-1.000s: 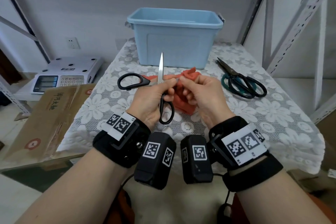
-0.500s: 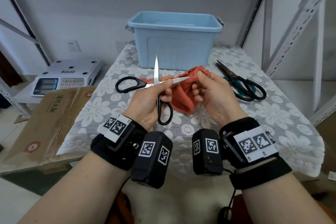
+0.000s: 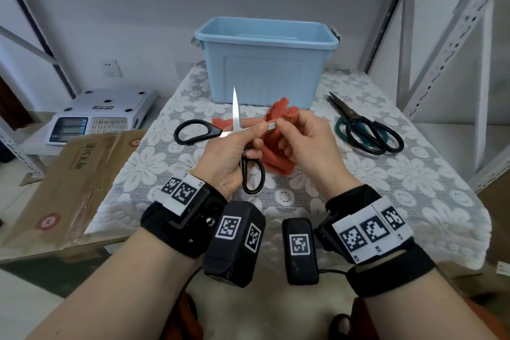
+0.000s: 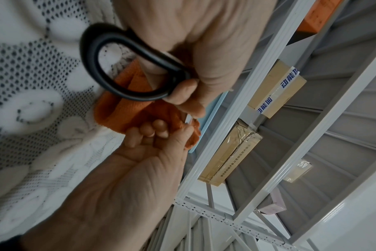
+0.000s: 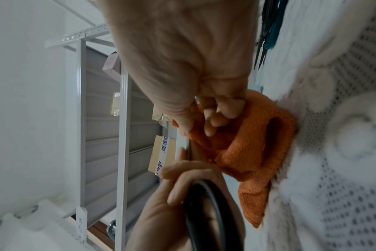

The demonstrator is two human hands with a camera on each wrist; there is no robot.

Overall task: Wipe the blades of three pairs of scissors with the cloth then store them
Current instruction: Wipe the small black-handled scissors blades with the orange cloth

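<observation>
My left hand [image 3: 234, 146] grips black-handled scissors [image 3: 198, 132], opened wide above the lace-covered table [image 3: 414, 174]. One blade points straight up, the other lies sideways toward my right hand [image 3: 300, 135]. That hand holds a bunched orange cloth [image 3: 278, 116] and pinches it round the tip of the sideways blade. In the left wrist view a black handle loop [image 4: 101, 79] sits under my fingers, with the cloth [image 4: 127, 108] beyond it. The right wrist view shows my fingers curled into the cloth [image 5: 255, 144]. A second pair, dark scissors with teal-edged handles [image 3: 367, 132], lies closed on the table at the right.
A light blue plastic bin [image 3: 265, 61] stands open at the table's far edge. A white electronic scale [image 3: 99, 113] and a flattened cardboard box [image 3: 71, 174] lie to the left. Grey metal shelf uprights [image 3: 452, 36] rise at the right.
My right hand slid the cloth outward along the sideways blade and then closed back on its tip. The left hand kept its grip on the open scissors and shifted slightly.
</observation>
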